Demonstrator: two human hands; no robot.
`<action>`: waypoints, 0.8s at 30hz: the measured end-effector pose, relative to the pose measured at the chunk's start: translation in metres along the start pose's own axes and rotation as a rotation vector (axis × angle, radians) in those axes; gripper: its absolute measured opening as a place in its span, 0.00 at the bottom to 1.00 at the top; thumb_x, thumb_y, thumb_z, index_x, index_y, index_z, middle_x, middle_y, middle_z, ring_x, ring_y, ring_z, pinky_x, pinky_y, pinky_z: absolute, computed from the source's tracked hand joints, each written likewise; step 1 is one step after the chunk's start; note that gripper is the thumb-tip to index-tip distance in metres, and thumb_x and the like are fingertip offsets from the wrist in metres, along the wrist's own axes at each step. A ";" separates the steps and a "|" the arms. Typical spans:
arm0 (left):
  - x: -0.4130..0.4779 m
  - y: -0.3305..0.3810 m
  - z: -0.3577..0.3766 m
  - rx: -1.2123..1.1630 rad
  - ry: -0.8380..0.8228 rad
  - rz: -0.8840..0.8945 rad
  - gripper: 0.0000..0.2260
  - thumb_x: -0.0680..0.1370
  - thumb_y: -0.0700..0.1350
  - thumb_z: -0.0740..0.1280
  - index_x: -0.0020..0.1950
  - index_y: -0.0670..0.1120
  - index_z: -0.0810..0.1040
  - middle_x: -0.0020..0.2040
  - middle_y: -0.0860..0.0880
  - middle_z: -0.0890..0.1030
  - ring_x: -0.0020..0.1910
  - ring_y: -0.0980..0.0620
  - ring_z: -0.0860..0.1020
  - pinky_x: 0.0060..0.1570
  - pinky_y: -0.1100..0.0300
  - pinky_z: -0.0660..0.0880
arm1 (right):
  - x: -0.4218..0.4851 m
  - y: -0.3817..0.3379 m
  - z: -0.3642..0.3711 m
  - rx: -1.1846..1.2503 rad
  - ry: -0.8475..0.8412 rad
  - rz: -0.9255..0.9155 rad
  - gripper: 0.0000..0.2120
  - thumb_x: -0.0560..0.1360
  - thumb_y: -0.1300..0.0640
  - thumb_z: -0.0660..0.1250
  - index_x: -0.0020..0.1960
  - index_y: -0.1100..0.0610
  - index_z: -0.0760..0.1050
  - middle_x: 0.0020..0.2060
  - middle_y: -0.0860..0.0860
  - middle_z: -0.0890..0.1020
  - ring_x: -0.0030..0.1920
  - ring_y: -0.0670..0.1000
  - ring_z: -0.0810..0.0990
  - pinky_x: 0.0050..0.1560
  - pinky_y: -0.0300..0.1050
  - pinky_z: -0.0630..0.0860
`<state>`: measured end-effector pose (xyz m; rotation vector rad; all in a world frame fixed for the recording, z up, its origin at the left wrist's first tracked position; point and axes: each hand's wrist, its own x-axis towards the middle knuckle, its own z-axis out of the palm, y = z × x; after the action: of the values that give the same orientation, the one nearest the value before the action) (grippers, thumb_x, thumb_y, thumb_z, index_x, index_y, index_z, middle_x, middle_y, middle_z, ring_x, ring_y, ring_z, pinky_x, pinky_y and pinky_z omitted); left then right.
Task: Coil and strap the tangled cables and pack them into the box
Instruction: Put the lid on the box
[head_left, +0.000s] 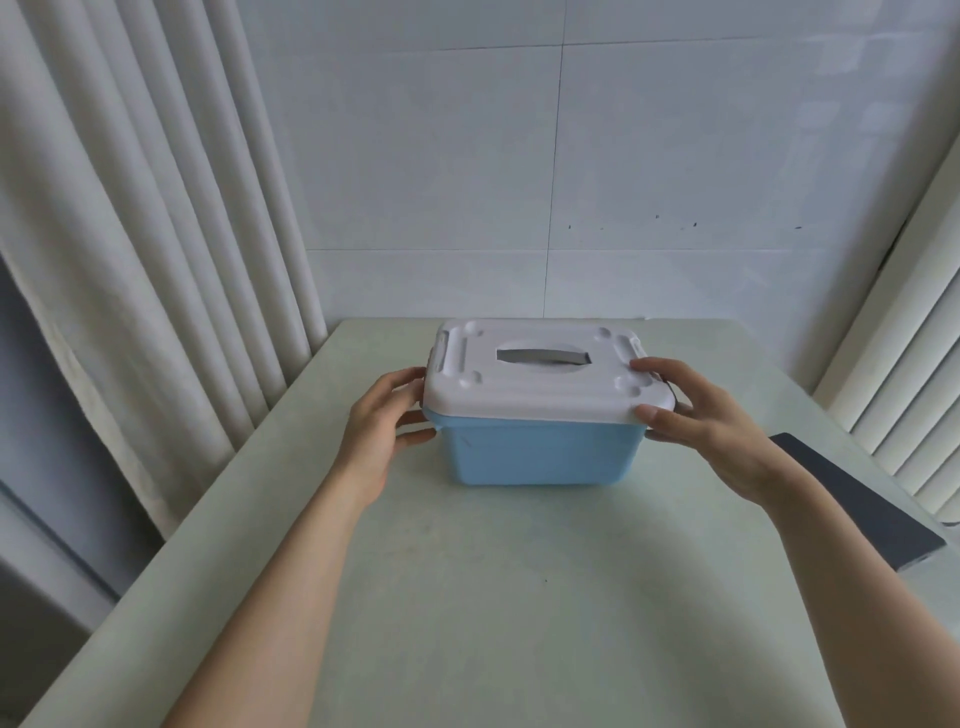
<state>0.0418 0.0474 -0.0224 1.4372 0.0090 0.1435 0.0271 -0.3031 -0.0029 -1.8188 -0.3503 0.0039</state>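
A light blue plastic box (540, 457) with a white lid (540, 387) stands shut on the pale green table (519, 597), toward its far side. The lid has a grey handle recess in its middle. My left hand (387, 431) holds the box's left end, thumb at the lid's edge and fingers curled under the rim. My right hand (701, 421) grips the lid's right end, forefinger on top and thumb on the front corner. No cables are in view; the box's inside is hidden.
A dark flat slab (857, 499) lies at the table's right edge. White curtains (156, 260) hang to the left and slatted blinds (909, 395) to the right. A tiled wall stands close behind the table.
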 end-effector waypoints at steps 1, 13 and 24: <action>-0.001 0.001 0.002 0.000 -0.028 0.010 0.12 0.82 0.44 0.63 0.63 0.53 0.80 0.52 0.53 0.85 0.52 0.50 0.81 0.48 0.54 0.78 | -0.001 0.000 0.000 -0.023 0.011 -0.008 0.28 0.69 0.50 0.79 0.66 0.41 0.73 0.63 0.44 0.78 0.57 0.53 0.82 0.61 0.53 0.78; 0.003 0.005 0.013 -0.128 0.036 -0.061 0.28 0.73 0.44 0.71 0.73 0.54 0.71 0.66 0.47 0.78 0.56 0.53 0.80 0.48 0.57 0.76 | -0.002 0.009 0.012 0.052 0.210 -0.104 0.22 0.71 0.52 0.73 0.65 0.48 0.76 0.57 0.49 0.81 0.48 0.48 0.83 0.54 0.51 0.80; 0.006 0.007 0.016 -0.208 0.281 -0.171 0.18 0.81 0.40 0.59 0.70 0.43 0.73 0.56 0.40 0.82 0.46 0.45 0.83 0.40 0.55 0.79 | -0.001 0.006 0.012 0.101 0.226 -0.102 0.21 0.72 0.52 0.72 0.64 0.50 0.76 0.58 0.59 0.80 0.48 0.50 0.83 0.53 0.52 0.83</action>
<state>0.0484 0.0326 -0.0129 1.1940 0.3375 0.1986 0.0253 -0.2936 -0.0117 -1.6796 -0.2769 -0.2492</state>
